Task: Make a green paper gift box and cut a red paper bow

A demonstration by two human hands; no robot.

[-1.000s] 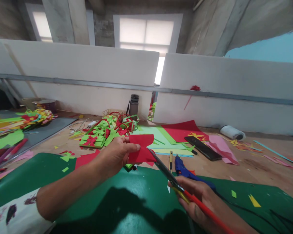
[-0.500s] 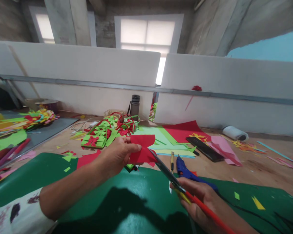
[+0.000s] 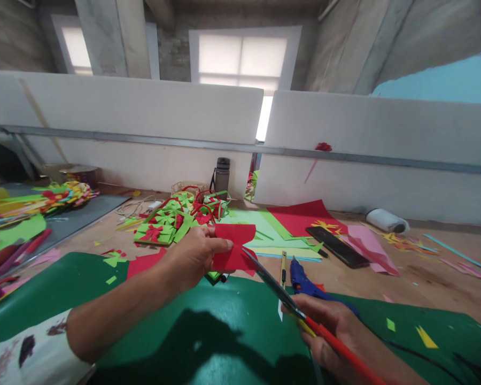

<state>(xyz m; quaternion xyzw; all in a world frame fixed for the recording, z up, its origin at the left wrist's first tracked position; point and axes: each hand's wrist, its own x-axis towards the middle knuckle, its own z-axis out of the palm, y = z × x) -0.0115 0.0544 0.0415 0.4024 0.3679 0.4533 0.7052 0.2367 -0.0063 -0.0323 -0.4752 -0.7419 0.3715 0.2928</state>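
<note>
A small piece of red paper (image 3: pixel 229 259) is pinched between the thumb and fingers of my left hand (image 3: pixel 202 248), held up over the far edge of the green mat (image 3: pixel 224 315). Its right side has a notch cut into it. My right hand (image 3: pixel 328 326) grips a pair of scissors (image 3: pixel 278 291) with red and yellow handles. The blade tips lie at the notch in the paper, and the blades look nearly closed. Part of the handles is hidden by my right fingers.
Beyond the scissors lie a blue glue gun (image 3: pixel 300 278), a yellow utility knife (image 3: pixel 283 267) and a black phone (image 3: pixel 336 246). Red-and-green paper crafts (image 3: pixel 164 224) are heaped behind my left hand, near a grey bottle (image 3: pixel 222 179). Red sheets (image 3: pixel 300 216) lie at the back.
The scissor tips have shifted very slightly left into the notch, and the paper's lower right part hangs a little lower. Both hands keep their holds.
</note>
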